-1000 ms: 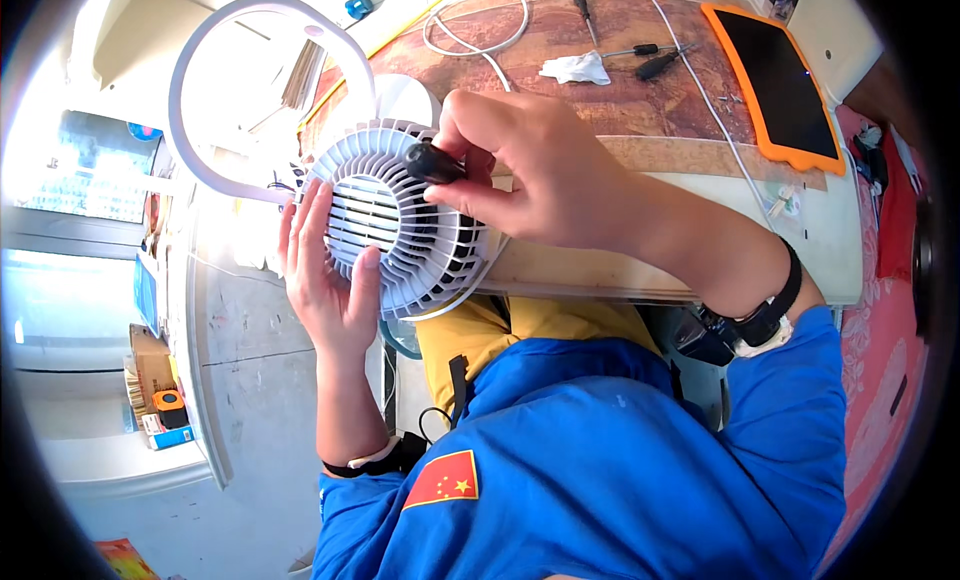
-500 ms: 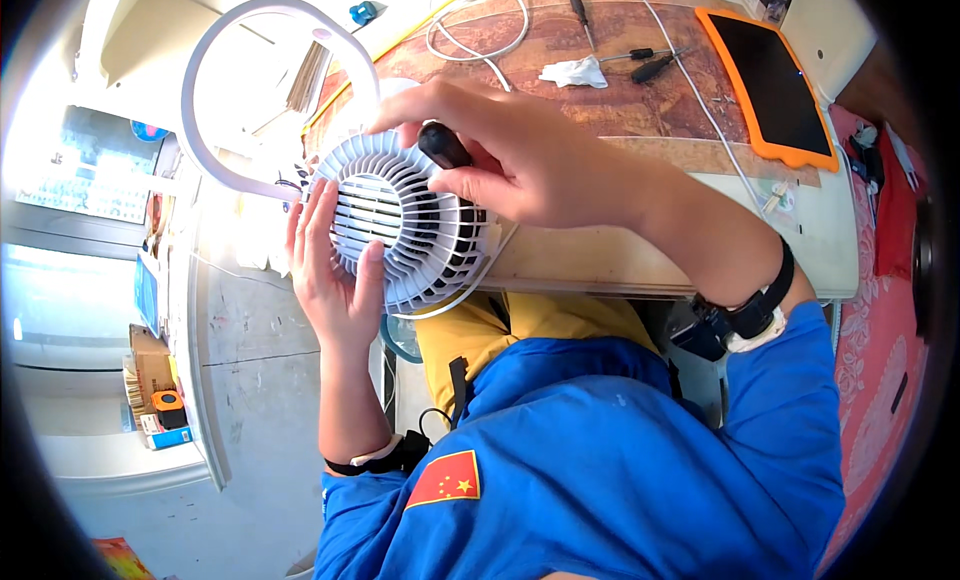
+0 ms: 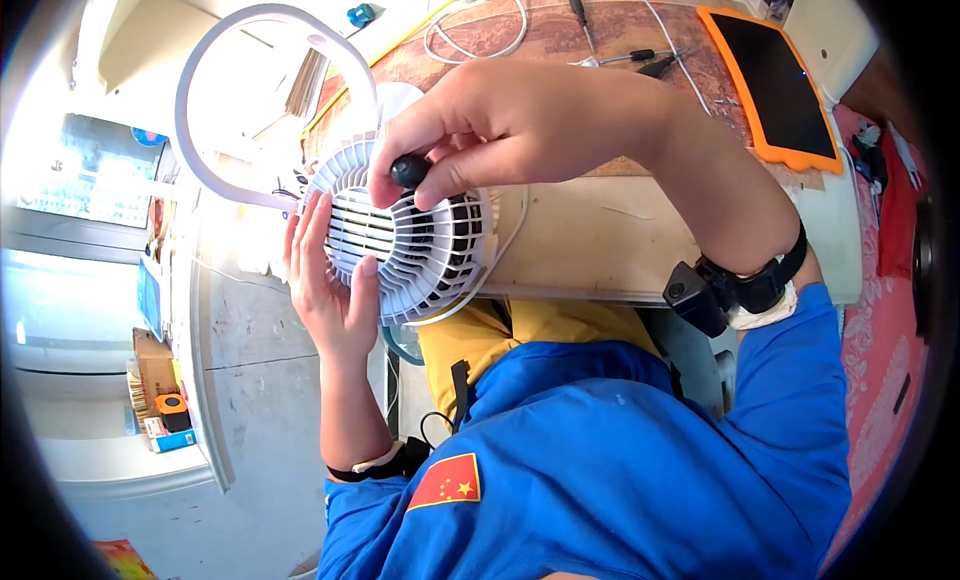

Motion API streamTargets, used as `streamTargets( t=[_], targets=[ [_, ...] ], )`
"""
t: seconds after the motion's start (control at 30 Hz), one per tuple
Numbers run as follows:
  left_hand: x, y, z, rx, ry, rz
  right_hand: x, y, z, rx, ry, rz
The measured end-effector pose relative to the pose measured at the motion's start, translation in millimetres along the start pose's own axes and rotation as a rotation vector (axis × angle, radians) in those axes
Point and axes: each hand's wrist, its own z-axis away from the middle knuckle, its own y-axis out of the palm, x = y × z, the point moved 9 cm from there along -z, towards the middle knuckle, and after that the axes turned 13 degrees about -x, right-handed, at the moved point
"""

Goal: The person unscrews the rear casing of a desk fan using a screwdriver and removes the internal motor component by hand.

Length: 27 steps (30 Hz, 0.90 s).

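Observation:
A white fan (image 3: 402, 285) with a round slatted grille stands at the table's front left edge, and a large white ring (image 3: 190, 85) is joined to it. My left hand (image 3: 335, 295) lies against the grille's near left side with its fingers and thumb apart, steadying contact along the rim. Between the thumb and fingers of my right hand (image 3: 490, 130) is the rounded black handle of a screwdriver (image 3: 409, 171). It stands nearly end-on to view, over the grille's upper right slats. Its shaft and tip are hidden by the handle and fingers.
Several other screwdrivers (image 3: 580, 15) lie at the back of the table (image 3: 600, 230). An orange-framed tablet (image 3: 770, 90) lies at the right. A white cable (image 3: 490, 55) coils at the back, and a blue roll (image 3: 361, 16) sits behind the ring.
My right hand has shifted left and the screwdriver handle has turned from slanted to nearly end-on, lower over the grille. My right forearm has risen. My left hand has hardly moved.

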Motion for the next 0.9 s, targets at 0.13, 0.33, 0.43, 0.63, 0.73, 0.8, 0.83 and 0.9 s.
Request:
streamTargets(
  t=[0.13, 0.33, 0.43, 0.63, 0.73, 0.8, 0.83, 0.9],
  targets=[
    [-1, 0, 0, -0.001, -0.007, 0.009, -10, 3, 1, -0.086, -0.077, -0.010],
    [-3, 2, -2, 0.007, 0.000, 0.002, 2, -7, 23, -0.562, -0.208, 0.177],
    [-4, 3, -1, 0.015, -0.001, -0.012, 2, -7, 34, -0.706, -0.133, 0.301],
    [-2, 2, -2, 0.010, 0.005, -0.014, -1, -10, 37, -0.778, -0.152, 0.308],
    [-2, 3, -1, 0.000, -0.005, -0.022, -19, -19, 20, -0.566, -0.021, 0.066],
    [-2, 0, 1, -0.017, -0.020, -0.028, -6, -3, 9, -0.306, -0.102, 0.010],
    [-3, -2, 2, -0.018, -0.014, -0.028, -4, 3, 6, -0.158, -0.025, -0.063],
    [-3, -1, 0, -0.015, -0.007, -0.025, -6, 2, 3, -0.037, 0.028, -0.117]
  ],
)
